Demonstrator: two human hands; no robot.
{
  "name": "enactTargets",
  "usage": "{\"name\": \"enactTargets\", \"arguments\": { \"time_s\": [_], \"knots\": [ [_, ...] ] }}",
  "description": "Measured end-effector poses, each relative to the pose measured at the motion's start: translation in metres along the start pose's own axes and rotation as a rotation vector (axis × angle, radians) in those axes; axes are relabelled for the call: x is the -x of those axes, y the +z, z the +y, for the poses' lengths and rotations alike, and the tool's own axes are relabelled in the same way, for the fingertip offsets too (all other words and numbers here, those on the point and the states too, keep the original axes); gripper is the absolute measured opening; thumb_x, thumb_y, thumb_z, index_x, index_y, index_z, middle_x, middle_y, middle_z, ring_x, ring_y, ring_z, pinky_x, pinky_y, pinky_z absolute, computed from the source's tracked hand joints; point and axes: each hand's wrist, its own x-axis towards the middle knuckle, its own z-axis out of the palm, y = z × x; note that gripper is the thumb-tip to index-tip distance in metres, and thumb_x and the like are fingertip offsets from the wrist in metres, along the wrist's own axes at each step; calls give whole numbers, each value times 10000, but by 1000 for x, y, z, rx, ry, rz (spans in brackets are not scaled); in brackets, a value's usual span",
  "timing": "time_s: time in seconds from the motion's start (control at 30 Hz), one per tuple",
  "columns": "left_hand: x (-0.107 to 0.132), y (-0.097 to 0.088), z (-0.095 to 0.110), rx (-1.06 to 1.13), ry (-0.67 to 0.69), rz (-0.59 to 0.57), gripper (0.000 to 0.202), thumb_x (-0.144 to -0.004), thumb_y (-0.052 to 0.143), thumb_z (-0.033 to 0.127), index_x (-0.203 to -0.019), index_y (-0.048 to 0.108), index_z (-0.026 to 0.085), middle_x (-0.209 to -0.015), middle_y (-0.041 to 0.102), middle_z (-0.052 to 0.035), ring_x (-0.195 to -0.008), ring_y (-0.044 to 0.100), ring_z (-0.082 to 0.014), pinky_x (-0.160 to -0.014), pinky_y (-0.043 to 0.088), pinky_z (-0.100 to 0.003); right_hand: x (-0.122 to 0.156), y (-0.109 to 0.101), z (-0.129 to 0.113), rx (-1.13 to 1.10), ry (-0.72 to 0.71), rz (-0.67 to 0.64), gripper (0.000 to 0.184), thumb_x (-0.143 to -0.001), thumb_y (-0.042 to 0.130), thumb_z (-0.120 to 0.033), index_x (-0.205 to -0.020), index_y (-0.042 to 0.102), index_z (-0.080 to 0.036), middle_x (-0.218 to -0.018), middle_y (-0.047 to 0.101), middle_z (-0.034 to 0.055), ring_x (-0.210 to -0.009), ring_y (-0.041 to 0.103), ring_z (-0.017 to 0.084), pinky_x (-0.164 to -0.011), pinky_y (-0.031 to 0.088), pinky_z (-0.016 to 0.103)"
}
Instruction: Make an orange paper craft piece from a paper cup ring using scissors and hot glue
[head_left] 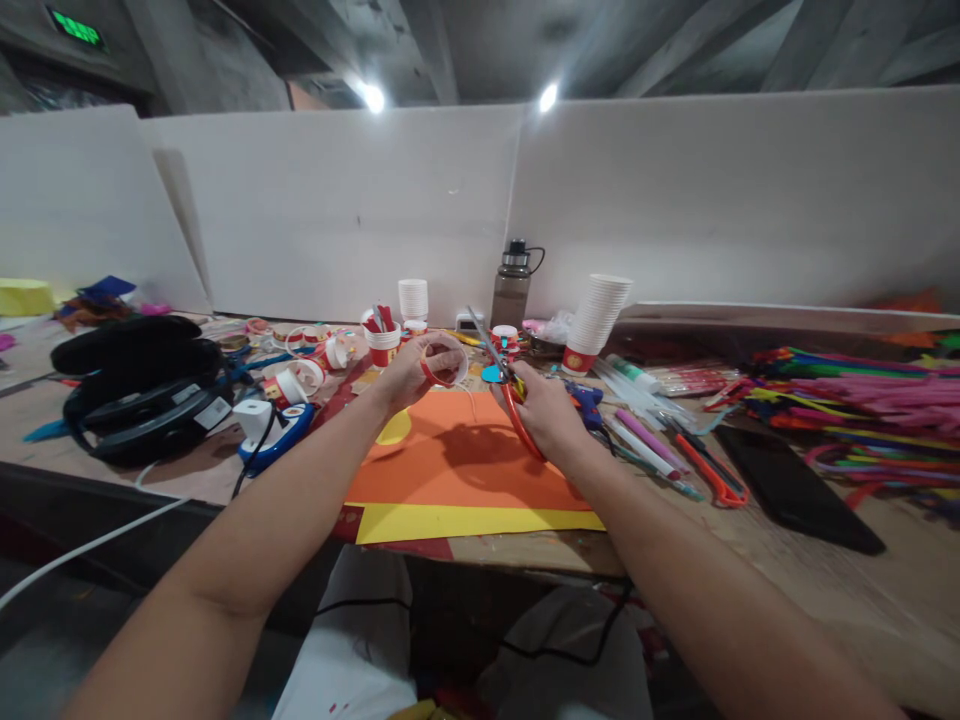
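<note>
My left hand (415, 372) is closed on a cut paper cup ring (447, 362), white with a red rim, held above the orange paper sheet (457, 455). My right hand (546, 408) grips red-handled scissors (504, 385), whose blades point up and left toward the ring. Under the orange sheet lies a yellow sheet (465, 521) at the table's front edge. Both forearms reach out over the table from below.
A stack of white paper cups (596, 320), a dark water bottle (511, 285), cut cup pieces (300, 375), markers and an orange utility knife (712, 470), a black phone (795, 490), coloured pipe cleaners (862, 400), a black case (135, 385) and a white partition (480, 200) surround the sheets.
</note>
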Motion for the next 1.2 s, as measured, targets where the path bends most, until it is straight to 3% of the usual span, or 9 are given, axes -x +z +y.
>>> {"name": "enactTargets", "arguments": {
  "time_s": [0.13, 0.23, 0.37, 0.6, 0.87, 1.1, 1.2],
  "knots": [
    [-1, -3, 0, -42, 11, 37, 194, -704, 758, 270, -699, 628, 127, -766, 669, -48, -557, 495, -71, -505, 348, -212, -3, 0, 3, 166, 126, -92, 319, -908, 466, -393, -1119, 634, -222, -878, 739, 113, -795, 683, 267, -625, 402, 288],
    [-1, -3, 1, -34, -2, 65, 156, -693, 728, 207, -660, 596, 131, -746, 664, -36, -557, 483, -67, -510, 340, -201, -2, 1, 6, 298, 182, -143, 315, -883, 487, -361, -1117, 638, -214, -896, 732, 145, -801, 689, 304, -625, 415, 319],
    [-1, -1, 1, -56, -29, 72, 150, -693, 746, 219, -710, 628, 126, -784, 671, -43, -587, 495, -70, -528, 355, -196, -3, 0, 9, 360, 233, -173, 302, -853, 535, -358, -1078, 648, -193, -940, 725, 175, -847, 690, 325, -655, 442, 343],
    [0, -2, -5, -4, -24, 64, 260, -682, 808, 306, -783, 636, 139, -798, 696, -53, -598, 546, -89, -568, 399, -217, -7, -3, 5, 79, 136, -19, 400, -909, 498, -470, -1221, 574, -231, -1001, 742, 107, -900, 689, 263, -688, 436, 288],
    [1, -2, -8, 50, -60, 36, 304, -678, 822, 355, -800, 654, 133, -751, 711, -76, -607, 599, -121, -588, 447, -235, -2, -2, 2, 171, 169, -95, 432, -908, 489, -511, -1228, 552, -228, -904, 743, 113, -826, 689, 285, -615, 398, 288],
    [0, 4, -9, 62, -34, 108, 267, -700, 801, 335, -759, 639, 131, -724, 668, -41, -528, 499, -65, -487, 343, -194, -4, -1, 4, -23, 128, -82, 485, -943, 434, -486, -1302, 454, -161, -985, 717, 152, -842, 662, 246, -690, 431, 282],
    [-2, 7, -10, 72, 16, 165, 267, -647, 831, 290, -739, 637, 131, -688, 632, -13, -578, 532, -77, -529, 383, -199, -3, 0, 3, -85, 66, -83, 484, -943, 418, -502, -1289, 477, -169, -938, 718, 120, -801, 652, 232, -700, 437, 285]
  ]
}}
